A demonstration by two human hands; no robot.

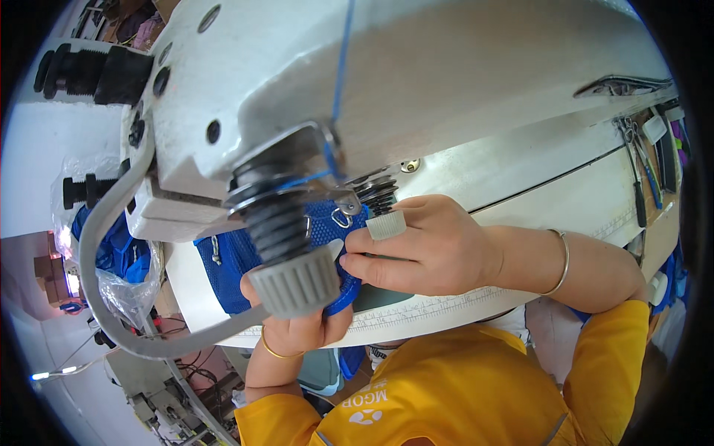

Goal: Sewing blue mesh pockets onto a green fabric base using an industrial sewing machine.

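So the blue strap (344, 293) is bunched between the left hand (296, 332) and the right hand (446, 253), just above the ruler-marked edge of the worktop (595, 204). The big grey knob (294, 286) on the white sewing machine (446, 89) blocks a lot, so I honestly can't tell whether either hand's fingers are clamped on the strap or just touching it. Blue mesh fabric (216, 279) lies beyond the left hand, partly behind that knob.
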